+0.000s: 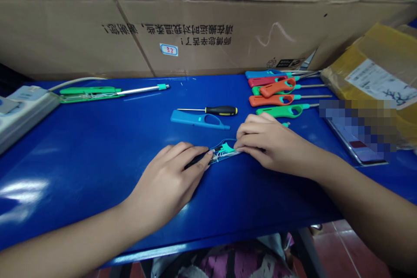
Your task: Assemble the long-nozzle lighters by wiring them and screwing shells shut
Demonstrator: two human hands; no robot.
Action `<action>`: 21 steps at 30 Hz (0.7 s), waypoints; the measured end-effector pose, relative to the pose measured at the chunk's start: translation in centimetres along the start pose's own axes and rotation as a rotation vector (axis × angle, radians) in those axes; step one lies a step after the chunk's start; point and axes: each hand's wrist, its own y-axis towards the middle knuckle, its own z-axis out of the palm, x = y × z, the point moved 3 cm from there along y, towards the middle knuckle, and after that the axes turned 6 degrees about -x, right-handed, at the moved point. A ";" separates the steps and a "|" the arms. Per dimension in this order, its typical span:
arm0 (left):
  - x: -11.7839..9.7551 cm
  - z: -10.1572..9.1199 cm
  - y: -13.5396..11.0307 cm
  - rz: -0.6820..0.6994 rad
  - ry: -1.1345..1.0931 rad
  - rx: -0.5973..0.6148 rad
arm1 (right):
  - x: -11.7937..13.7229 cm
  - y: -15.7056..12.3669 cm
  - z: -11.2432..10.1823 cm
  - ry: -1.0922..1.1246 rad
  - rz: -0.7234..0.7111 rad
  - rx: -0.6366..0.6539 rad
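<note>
An opened blue lighter body (223,151) with a teal part and white wires inside lies on the blue table (97,147) between my hands. My left hand (169,182) rests flat over its left end, fingers laid on a dark part. My right hand (263,141) has its fingers curled and pressed on the right end of the lighter body. A loose blue cover half (195,120) lies just behind, with a black-handled screwdriver (211,110) beyond it.
Several long-nosed lighters (276,91) in blue, red, orange and green lie at the back right. An opened green lighter (97,93) lies at back left beside a white power strip (22,108). Cardboard boxes (195,17) wall the back; a yellow parcel (374,74) sits right.
</note>
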 end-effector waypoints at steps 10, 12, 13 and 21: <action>0.1 -0.2 0.2 -0.001 -0.013 0.007 | -0.6 0.1 -0.9 0.189 0.155 -0.081; 0.1 -0.3 0.2 0.006 -0.008 0.004 | -0.7 0.2 -1.3 0.250 0.152 -0.113; 0.1 -0.4 0.2 0.010 -0.006 0.005 | -0.7 0.2 -1.4 0.260 0.134 -0.102; 0.2 -0.6 0.0 0.043 0.031 0.031 | -0.3 0.1 -0.7 0.220 0.083 0.033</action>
